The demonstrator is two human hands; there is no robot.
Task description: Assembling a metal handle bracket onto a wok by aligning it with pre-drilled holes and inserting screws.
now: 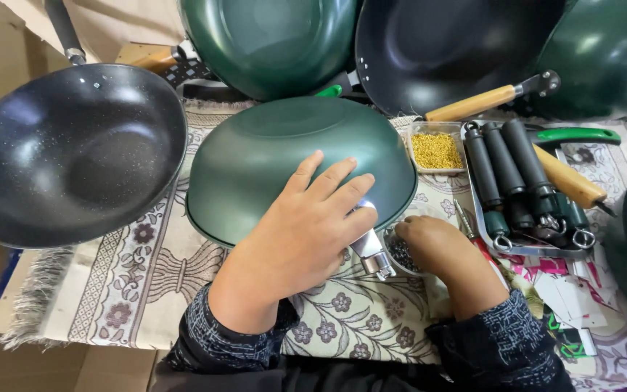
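Your left hand (300, 229) lies open and flat on the upturned green wok (284, 156). Your right hand (440, 247) curls over a small dish of dark screws (399, 254); its grip, apparently pinching, can't be told.

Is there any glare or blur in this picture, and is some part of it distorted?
Head view: soft glare patches lie on the overturned green wok under the left hand; the right hand and the black handles look sharp; the black wok bulges near the edge, suggesting wide-lens distortion.
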